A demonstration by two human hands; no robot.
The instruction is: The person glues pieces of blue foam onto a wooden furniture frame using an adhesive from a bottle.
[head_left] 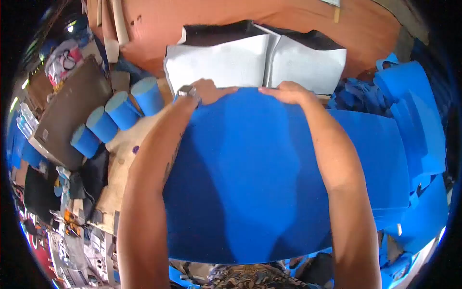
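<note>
A large blue sheet (260, 164), which looks like foam or fabric, spreads over the table in front of me. My left hand (211, 91) is at its far edge, with the thumb pointing inward along the top and the other fingers curled over. A watch (186, 90) is on that wrist. My right hand (288, 92) grips the same edge a short way to the right, its thumb also turned inward. The undersides of both grips are hidden. Just beyond my hands are white panels (221, 60) with dark backs, partly folded upright.
Several blue cylinders (120, 110) stand in a row on the wooden tabletop (120, 166) at left, beside a brown board (72, 113). Blue offcuts (358, 96) and curled blue sheets (414, 120) lie at right. An orange-brown covering (288, 19) stretches across the back.
</note>
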